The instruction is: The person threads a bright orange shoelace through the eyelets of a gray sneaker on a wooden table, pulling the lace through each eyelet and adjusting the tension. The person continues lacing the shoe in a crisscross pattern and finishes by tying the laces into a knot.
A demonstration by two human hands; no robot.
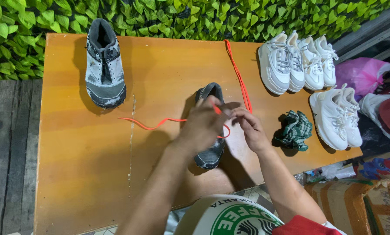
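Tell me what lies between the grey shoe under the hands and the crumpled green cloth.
In the head view, the right hand and bare tabletop lie between the grey shoe and the green cloth.

It looks like an outdoor shoe-cleaning or repair stall: an orange wooden table [82, 165] stands against a leafy green hedge wall [169, 17] (likely artificial), with white sneakers [297, 63] lined up on the table's far right and cardboard boxes [356, 204] below its right edge.

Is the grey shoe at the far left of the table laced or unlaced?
Unlaced, as far as shows: the grey shoe stands upright, its throat dark and gaping, no lace visible across it.
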